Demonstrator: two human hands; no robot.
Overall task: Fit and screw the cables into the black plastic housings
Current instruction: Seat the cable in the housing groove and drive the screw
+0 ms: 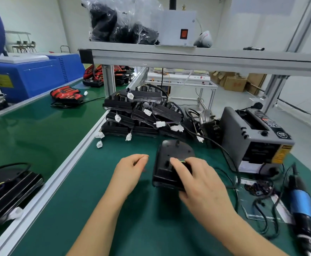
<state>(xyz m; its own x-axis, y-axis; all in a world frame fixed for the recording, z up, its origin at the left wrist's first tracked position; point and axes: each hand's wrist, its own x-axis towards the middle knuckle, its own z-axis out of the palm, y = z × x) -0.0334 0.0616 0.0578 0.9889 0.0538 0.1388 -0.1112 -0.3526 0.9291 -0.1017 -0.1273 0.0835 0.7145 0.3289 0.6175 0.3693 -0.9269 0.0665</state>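
Observation:
A black plastic housing (171,156) lies on the green mat (99,209) in front of me. My right hand (199,180) grips its near right side, the index finger pressing coloured wires at a hole in its top. A thin black cable (230,180) trails off to the right of it. My left hand (130,170) hovers just left of the housing, fingers loosely curled, thumb and forefinger close together; whether they pinch a small part is too blurred to tell.
A pile of black housings with white connectors (141,117) is stacked behind. A grey tape dispenser (256,139) stands at right, a blue electric screwdriver (302,206) and a clear bag of small parts (258,189) lie near it. Another housing (8,189) rests on the conveyor at left.

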